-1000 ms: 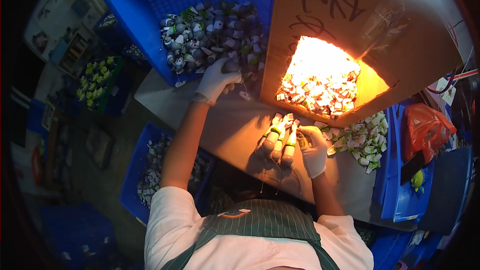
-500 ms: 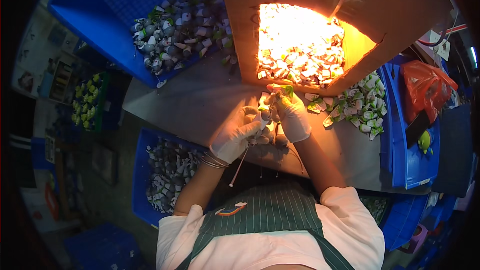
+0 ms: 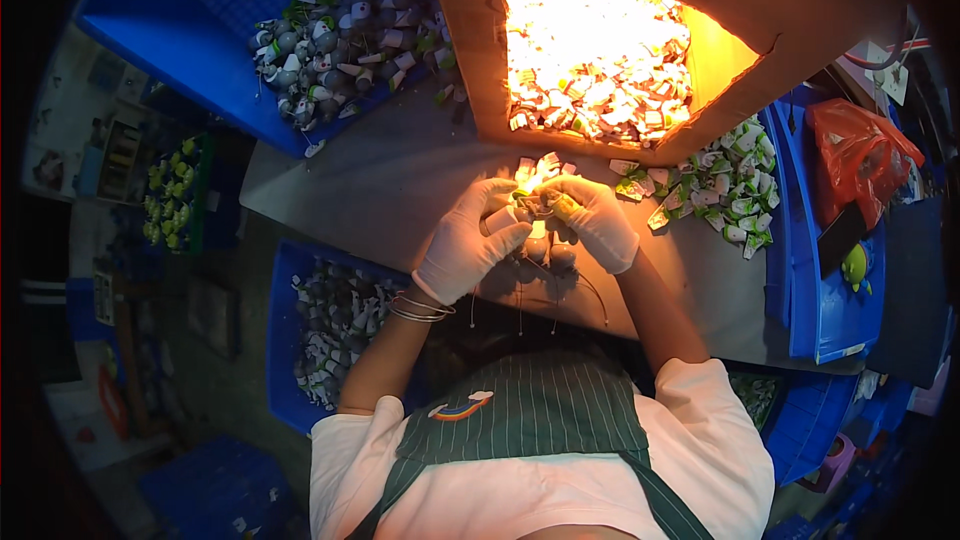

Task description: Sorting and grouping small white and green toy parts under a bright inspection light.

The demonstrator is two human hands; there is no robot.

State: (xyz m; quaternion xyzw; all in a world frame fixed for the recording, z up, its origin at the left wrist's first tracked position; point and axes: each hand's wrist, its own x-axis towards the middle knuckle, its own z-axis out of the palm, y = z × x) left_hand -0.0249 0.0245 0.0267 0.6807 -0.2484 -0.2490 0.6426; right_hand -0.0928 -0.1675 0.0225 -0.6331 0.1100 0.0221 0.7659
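White gloves cover both hands, which meet over the grey table in the bright light. My left hand point(image 3: 466, 246) is closed, thumb and fingers around a small toy piece point(image 3: 524, 204) whose exact kind is partly hidden. Opposite it, my right hand point(image 3: 602, 228) pinches at the same piece, its fingers bent inward. Just beyond the fingertips lie a few white-and-green pieces point(image 3: 545, 168), washed out by glare. Between the hands, toward me, rest grey round pieces point(image 3: 562, 256) with thin cords hanging over the table edge.
A cardboard box point(image 3: 470, 70) with a brightly lit opening holds many small pieces. White-and-green pieces point(image 3: 735, 180) lie heaped right of it. Blue bins point(image 3: 165, 35) of grey-and-white pieces stand left. A red plastic bag point(image 3: 860, 155) sits in a blue tray at right.
The green-and-white piece raised in my right hand no longer shows there. My right hand has lowered slightly, and the corded piece under my left hand has shifted. The view has tilted a little.
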